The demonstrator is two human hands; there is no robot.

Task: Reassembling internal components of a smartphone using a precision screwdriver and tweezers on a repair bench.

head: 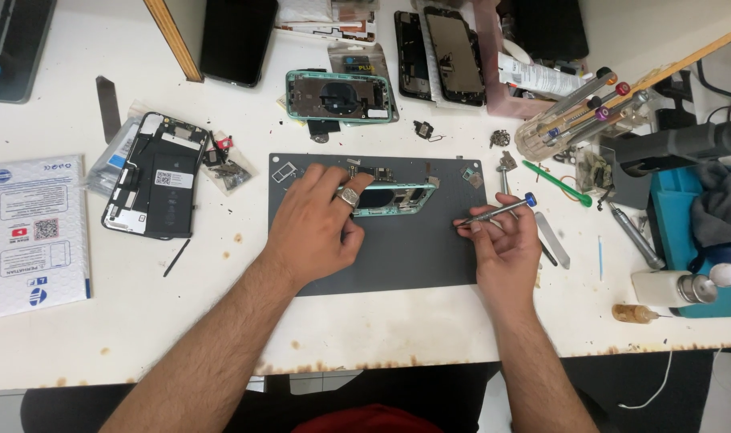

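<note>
Dark grey rubber, the rectangular work mat (397, 256) lies at the centre of your white table (221, 321), and both your hands work over it. Your left hand (317, 224), a silver ring on one finger, is pressed down with fingers curled on the mint-green phone frame (397, 196), which lies on the mat's upper half, toward twelve o'clock. Your right hand (502, 240), at three o'clock of that frame, is pinched shut around a slim silver screwdriver with a blue cap (502, 210); its tip points toward the frame's right end, just short of it.

At two o'clock from the mat a clear plastic tub (542, 136) lies tilted, and more screwdrivers with coloured caps (598, 100) stick out of it. A pink open tray (502, 72) at one o'clock holds a white tube; beside it lie two dark phone screens (438, 52). A second mint-green phone shell (339, 96), its back open, sits at twelve o'clock. At nine o'clock lies an opened black phone (153, 176) showing its battery, with a small clear bag of parts (229, 172) just beside it. A white squeeze bottle (674, 287) lies on its side at three o'clock.
</note>
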